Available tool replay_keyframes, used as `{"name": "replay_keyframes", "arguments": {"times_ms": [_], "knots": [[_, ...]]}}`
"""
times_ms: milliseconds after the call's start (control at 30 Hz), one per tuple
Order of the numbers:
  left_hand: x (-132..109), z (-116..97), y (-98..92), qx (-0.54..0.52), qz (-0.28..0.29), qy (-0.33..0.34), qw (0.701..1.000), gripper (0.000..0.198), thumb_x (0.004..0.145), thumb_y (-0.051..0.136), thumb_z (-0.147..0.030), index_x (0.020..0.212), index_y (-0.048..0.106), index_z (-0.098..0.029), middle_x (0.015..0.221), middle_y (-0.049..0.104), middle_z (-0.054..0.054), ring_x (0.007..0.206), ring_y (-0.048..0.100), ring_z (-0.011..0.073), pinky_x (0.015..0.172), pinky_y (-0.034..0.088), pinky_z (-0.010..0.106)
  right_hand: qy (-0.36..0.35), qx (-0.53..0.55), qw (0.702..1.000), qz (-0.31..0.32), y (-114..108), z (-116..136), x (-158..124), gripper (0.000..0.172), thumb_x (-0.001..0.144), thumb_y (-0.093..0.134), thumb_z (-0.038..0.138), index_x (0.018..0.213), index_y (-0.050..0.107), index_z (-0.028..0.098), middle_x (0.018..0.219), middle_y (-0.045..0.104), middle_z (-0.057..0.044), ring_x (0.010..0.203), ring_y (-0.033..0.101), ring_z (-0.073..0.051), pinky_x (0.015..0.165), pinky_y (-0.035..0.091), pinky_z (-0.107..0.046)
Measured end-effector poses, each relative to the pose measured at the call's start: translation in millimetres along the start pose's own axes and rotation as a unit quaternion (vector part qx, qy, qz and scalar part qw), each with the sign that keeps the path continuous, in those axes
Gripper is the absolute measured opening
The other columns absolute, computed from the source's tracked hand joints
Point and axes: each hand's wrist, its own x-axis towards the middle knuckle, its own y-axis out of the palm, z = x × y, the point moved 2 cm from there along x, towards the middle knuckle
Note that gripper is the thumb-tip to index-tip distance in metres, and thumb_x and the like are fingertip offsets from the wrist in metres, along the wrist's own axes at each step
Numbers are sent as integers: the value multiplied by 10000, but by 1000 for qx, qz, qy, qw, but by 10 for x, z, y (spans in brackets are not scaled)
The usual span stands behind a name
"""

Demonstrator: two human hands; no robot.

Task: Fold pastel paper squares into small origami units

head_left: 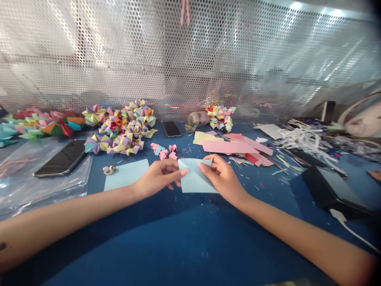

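A light blue sheet of paper (195,180) is held up above the blue table between my two hands. My left hand (162,174) pinches its left edge, thumb on the near face. On the right, my right hand (222,174) grips the upper right part, its thumb pressed on the face and fingers behind. Under my left wrist lies a light blue sheet (126,174) flat on the table. Small folded pink and blue paper pieces (163,151) sit just beyond my left hand.
Folded paper balls (125,131) crowd the back left, near a large phone (64,159) on clear plastic. Earbuds (109,170), a smaller phone (172,129) and a jar (191,122) lie about. Pink strips (230,147), white shreds (300,135) and a black device (336,190) are rightward. Perforated metal (190,59) stands behind.
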Motion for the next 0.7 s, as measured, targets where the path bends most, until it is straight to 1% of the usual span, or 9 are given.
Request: {"name": "replay_keyframes", "arguments": {"times_ms": [100,167,233,300,400,467,500,633,700], "knots": [[14,45,-27,-18,-29,-4,999,374,819,581,-511,727,530,-153,526,542,-40,446,554,84,434,438,184,4,42,999,27,93,13,-22,260,817,601,458,878,493,230,664,618,18,525,536,-126,445,399,-241],[20,77,-37,-19,-33,-4,999,381,841,555,-505,701,525,-152,487,513,-47,412,532,77,413,415,176,5,66,997,33,118,18,-55,253,820,605,445,914,498,236,683,636,13,548,565,-139,465,425,-256],[22,108,-34,-15,-17,-9,1000,383,857,537,-499,699,535,-150,483,517,-41,415,541,79,414,412,172,-1,63,997,34,105,14,-91,268,832,596,429,1017,516,252,670,630,15,542,563,-147,470,431,-272],[27,134,-31,-16,-7,-14,1000,383,862,533,-496,704,544,-147,489,527,-35,423,549,81,420,419,172,-17,44,998,41,63,-2,-113,357,850,574,392,1180,500,281,643,605,24,527,546,-154,474,434,-290],[46,171,-48,-46,-28,-24,998,385,841,557,-498,691,543,-144,487,527,-31,412,534,84,419,435,181,-48,79,992,86,-9,-52,-108,461,866,495,266,1320,433,320,771,653,6,678,617,-182,613,504,-337],[64,198,-63,-75,-43,-37,996,391,826,567,-504,685,546,-140,488,529,-23,403,523,91,404,438,193,-73,113,983,125,-42,-85,-89,461,825,453,158,1251,519,321,901,677,3,837,637,-186,725,512,-341],[71,209,-69,-88,-48,-43,994,392,820,568,-507,690,552,-137,495,530,-19,404,521,96,395,436,198,-82,116,979,143,-51,-98,-80,460,792,443,113,1186,574,312,922,679,9,855,634,-175,727,507,-319],[86,233,-79,-105,-62,-53,991,405,812,572,-514,679,555,-132,516,526,-13,418,521,101,381,433,202,-125,44,972,194,-41,-92,-84,378,744,485,62,1006,670,261,842,674,16,684,598,-117,581,460,-228],[86,231,-71,-93,-56,-54,993,413,824,563,-518,689,566,-128,520,527,-17,422,520,94,394,442,198,-173,3,964,203,-22,-55,-104,280,774,540,103,981,677,232,864,685,-4,698,609,-120,592,469,-226]]}}
